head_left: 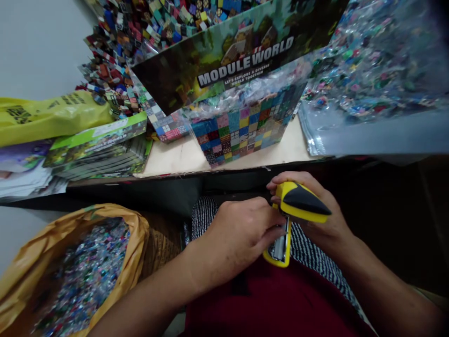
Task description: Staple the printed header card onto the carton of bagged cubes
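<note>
A yellow and black stapler [304, 202] is over my lap, its top swung up from the metal staple channel. My right hand [331, 227] wraps round the stapler from the right, with the thumb and fingers partly behind it. From the left, my left hand [242, 229] has its curled fingers pressed together at the stapler's open channel. Its fingertips are partly hidden, and whether they pinch any staples I cannot see. Beyond the hands, a clear bag of patterned small blocks [245, 128] stands on the table, with a printed "Module World" card [242, 61] along its top.
Loose colourful blocks [115, 56] are heaped at the back of the table [171, 157]. Stacked printed cards [101, 150] and a yellow bag [52, 114] lie left. Clear packets [379, 61] pile up right. Below left stands an orange-lined sack [136, 234] of small packets.
</note>
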The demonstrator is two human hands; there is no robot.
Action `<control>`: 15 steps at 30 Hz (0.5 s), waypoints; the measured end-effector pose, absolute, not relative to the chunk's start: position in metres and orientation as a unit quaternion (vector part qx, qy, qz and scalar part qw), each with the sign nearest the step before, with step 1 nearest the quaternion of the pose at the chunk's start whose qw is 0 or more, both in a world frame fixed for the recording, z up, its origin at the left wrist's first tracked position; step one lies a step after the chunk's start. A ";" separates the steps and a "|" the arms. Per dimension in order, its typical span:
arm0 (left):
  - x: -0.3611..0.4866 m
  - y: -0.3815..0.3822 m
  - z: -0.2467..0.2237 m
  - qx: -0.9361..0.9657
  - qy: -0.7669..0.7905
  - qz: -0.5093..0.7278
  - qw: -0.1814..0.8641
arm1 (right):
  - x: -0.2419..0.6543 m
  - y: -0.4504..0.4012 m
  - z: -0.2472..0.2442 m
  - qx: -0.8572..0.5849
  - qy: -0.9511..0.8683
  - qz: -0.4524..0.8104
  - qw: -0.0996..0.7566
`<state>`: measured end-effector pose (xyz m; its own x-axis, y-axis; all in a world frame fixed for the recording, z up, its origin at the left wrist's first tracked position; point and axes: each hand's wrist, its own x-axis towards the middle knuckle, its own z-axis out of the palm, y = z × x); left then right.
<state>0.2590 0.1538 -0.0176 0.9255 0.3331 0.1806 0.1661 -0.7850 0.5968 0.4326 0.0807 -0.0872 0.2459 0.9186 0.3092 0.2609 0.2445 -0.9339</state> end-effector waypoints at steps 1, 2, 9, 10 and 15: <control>0.259 0.152 -0.017 0.942 0.135 0.137 0.273 | 0.432 0.081 -0.089 -0.548 -0.539 0.288 0.571; 0.260 0.151 -0.017 0.948 0.135 0.145 0.249 | 0.432 0.081 -0.090 -0.550 -0.537 0.290 0.570; 0.258 0.144 -0.024 0.950 0.113 0.221 0.190 | 0.431 0.083 -0.088 -0.545 -0.528 0.286 0.585; 0.257 0.145 -0.025 0.951 0.109 0.220 0.187 | 0.431 0.084 -0.087 -0.547 -0.526 0.279 0.588; 0.252 0.146 -0.027 0.957 0.084 0.214 0.179 | 0.431 0.085 -0.082 -0.554 -0.524 0.254 0.595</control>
<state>0.2522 0.1464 -0.0269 0.8942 0.2378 0.3792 0.0845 -0.9217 0.3786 0.4313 0.0854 -0.0823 0.3210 0.8831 0.3423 0.2779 0.2577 -0.9254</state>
